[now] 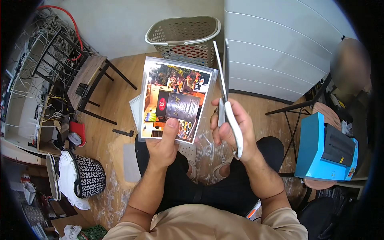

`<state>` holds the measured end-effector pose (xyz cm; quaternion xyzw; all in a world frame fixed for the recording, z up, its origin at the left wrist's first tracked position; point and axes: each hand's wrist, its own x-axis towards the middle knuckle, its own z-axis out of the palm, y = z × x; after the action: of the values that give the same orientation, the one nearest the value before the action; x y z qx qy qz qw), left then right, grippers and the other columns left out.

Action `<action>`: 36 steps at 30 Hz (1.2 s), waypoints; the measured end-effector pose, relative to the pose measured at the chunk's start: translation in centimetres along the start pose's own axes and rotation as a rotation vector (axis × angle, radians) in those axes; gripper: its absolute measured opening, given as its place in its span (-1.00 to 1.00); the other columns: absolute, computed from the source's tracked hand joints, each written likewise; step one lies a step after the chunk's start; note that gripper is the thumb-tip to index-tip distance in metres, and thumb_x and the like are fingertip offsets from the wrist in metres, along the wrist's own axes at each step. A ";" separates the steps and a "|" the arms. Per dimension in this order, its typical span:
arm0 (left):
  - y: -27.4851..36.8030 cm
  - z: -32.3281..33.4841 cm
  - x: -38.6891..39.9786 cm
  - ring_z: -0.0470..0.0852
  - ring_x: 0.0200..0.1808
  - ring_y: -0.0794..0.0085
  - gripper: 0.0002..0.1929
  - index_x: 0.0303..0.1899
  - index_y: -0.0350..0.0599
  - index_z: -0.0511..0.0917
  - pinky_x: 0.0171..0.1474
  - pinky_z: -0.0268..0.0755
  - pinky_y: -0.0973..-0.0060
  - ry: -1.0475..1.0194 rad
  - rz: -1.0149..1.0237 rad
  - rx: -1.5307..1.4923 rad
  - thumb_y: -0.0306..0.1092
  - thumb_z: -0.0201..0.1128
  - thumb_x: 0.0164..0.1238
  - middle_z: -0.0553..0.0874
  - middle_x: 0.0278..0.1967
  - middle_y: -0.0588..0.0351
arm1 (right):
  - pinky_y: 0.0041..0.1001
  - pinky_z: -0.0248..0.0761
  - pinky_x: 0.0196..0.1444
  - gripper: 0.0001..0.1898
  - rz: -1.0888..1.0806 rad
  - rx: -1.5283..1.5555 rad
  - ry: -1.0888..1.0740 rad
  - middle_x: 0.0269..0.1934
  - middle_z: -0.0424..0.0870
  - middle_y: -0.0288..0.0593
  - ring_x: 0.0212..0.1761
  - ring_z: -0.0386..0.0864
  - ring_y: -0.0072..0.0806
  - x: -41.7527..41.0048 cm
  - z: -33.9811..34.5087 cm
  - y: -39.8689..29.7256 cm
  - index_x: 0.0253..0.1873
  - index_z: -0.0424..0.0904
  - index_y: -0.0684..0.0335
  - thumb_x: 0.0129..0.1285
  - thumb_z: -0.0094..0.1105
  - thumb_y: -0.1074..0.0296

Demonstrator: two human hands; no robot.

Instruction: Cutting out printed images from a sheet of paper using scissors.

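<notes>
My left hand grips a laminated printed sheet by its lower edge, thumb on the front and fingers hidden behind. The sheet shows food pictures and a dark panel with writing, with a clear plastic margin around the print. To its right, my right hand holds scissors with white and grey handles. The scissors' blades point up, slightly apart, just beyond the sheet's right edge and not touching it.
A plastic laundry basket stands ahead beside a grey cabinet. A blue machine rests on a round stool at right. At left are a chair, tangled cables and a black basket. Sheets lie on the floor.
</notes>
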<state>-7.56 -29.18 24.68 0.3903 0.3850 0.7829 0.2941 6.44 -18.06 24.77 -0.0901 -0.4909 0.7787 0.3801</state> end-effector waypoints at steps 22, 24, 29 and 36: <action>0.9 0.9 -0.5 0.71 -0.18 0.38 -0.62 0.25 -0.23 0.31 -0.16 0.60 0.57 -0.040 0.052 0.144 -0.53 0.01 0.43 0.66 -0.02 -0.04 | -0.75 0.18 -0.54 -0.39 0.053 0.020 -0.040 -0.42 0.54 -0.29 -0.57 0.37 -0.74 -0.9 0.7 -0.8 0.26 0.30 0.40 0.17 0.41 0.41; 0.9 1.2 -0.5 0.71 -0.28 0.43 -0.68 0.18 -0.30 0.38 -0.24 0.58 0.63 -0.006 0.064 0.165 -0.52 0.01 0.44 0.70 -0.11 -0.02 | -0.76 0.19 -0.52 -0.39 0.048 0.002 -0.032 -0.41 0.55 -0.29 -0.55 0.39 -0.75 -0.9 0.7 -0.8 0.26 0.30 0.40 0.17 0.41 0.40; 0.9 0.1 -0.4 0.73 -0.22 0.35 -0.53 0.31 -0.19 0.23 -0.28 0.64 0.59 -0.029 0.066 0.174 -0.53 0.04 0.40 0.64 0.00 -0.07 | -0.75 0.11 -0.68 -0.30 -0.034 -0.067 -0.012 -0.58 0.45 -0.27 -0.73 0.27 -0.70 -0.6 1.2 -0.7 0.23 0.32 0.44 0.15 0.44 0.11; 2.9 -2.2 0.6 0.72 -0.42 0.33 -0.51 0.30 -0.31 0.20 -0.50 0.61 0.60 -0.018 -0.045 0.150 -0.53 0.06 0.37 0.65 -0.07 -0.17 | -0.75 0.06 -0.73 -0.27 0.000 -0.103 -0.054 -0.57 0.47 -0.27 -0.75 0.24 -0.72 -0.6 0.9 -1.3 0.19 0.37 0.44 0.07 0.50 0.07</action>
<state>-10.16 -31.05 26.47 0.4096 0.4483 0.7416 0.2851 7.10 -18.80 26.18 -0.0886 -0.5406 0.7545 0.3613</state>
